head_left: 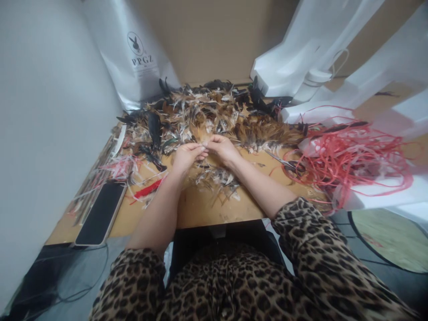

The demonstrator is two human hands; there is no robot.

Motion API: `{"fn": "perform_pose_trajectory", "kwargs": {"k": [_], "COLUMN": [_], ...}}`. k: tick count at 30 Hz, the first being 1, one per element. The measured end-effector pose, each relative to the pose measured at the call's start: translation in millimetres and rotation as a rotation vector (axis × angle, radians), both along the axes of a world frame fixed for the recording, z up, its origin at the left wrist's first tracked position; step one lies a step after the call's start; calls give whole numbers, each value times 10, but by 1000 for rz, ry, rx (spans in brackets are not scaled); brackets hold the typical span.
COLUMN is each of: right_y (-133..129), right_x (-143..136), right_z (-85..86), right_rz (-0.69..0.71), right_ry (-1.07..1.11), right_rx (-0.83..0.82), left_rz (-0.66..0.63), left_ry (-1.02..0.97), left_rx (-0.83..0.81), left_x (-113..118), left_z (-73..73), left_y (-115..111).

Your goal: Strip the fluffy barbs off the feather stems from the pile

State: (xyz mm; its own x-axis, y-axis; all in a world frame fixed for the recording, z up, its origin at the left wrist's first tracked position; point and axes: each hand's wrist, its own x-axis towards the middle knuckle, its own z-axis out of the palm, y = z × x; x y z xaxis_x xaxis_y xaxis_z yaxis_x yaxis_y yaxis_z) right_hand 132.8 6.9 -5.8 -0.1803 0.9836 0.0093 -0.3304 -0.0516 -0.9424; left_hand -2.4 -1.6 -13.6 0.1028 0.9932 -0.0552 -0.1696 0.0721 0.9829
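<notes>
My left hand (189, 157) and my right hand (222, 148) meet over the middle of the table, fingertips pinched together. Between them they grip the base of a small tuft of golden-brown feathers (201, 132), which fans out away from me. Behind my hands spreads a big heap of brown, white and black feathers (214, 102). Loose feather scraps (217, 178) lie on the table just below my wrists. A bundle of brown feathers (267, 131) rests to the right of my right hand.
Scissors (284, 161) lie right of my hands, beside a tangle of red ribbon strips (354, 156). A phone (102, 214) and thin sticks (95, 178) occupy the table's left side. A red strip (147, 189) sits near my left forearm. White bags (133, 53) stand behind.
</notes>
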Motion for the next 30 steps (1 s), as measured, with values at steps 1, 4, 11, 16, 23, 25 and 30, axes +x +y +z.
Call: {"fn": "perform_pose_trajectory", "kwargs": {"k": [1,4,11,16,23,25,30], "right_y": [5,25,56,-3,25,58,116], "right_x": [-3,12,181,143,173,196,211], "right_z": [-12,-22,26,-21,17,41,47], "right_rz": [14,21,59,114,164,152,103], "right_ry": [9,-1,-670,-1076,-807,-563,-186], "right_rx": [-24,-36,238,333,175,49,-87], "left_rz": [-5,-15,189,181,162,129,21], "left_ry": [13,6,-153,-207,-275,-271,-234], "left_rx": [3,13,31,17,-38,-68,-133], "left_x": [-1,-25,-174,-182,-178,-175,-156], "left_z": [-5,-5,24,9,34,41,38], "left_y": [-1,4,95,105,90,80,55]}}
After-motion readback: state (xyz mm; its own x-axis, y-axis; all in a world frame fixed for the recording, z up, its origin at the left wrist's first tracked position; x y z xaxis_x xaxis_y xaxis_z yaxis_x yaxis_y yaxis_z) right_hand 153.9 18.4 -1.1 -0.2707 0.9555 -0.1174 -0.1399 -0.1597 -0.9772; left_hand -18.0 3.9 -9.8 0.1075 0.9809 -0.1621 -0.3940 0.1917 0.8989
